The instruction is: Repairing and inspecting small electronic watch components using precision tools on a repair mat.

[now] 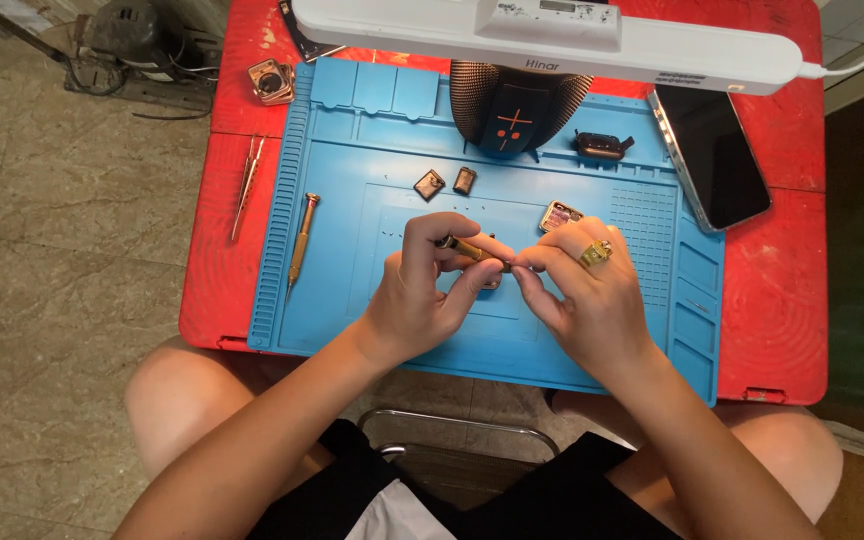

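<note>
Right now my left hand [422,290] pinches a slim brass-coloured screwdriver [472,250], while my right hand's [592,290] fingertips close on its tip, over the middle of the blue mat [352,150]. I judge I'm fitting or changing a bit; next calls for steady alignment. A second screwdriver [302,238] lies left, small metal parts [447,182] beyond.

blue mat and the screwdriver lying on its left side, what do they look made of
The blue mat looks like silicone or soft rubber: matte, with moulded ridges and shallow trays. The screwdriver looks like metal with a brass or gold-toned finish, since its slim shaft catches light; whether it is solid or plated cannot be told.
</note>
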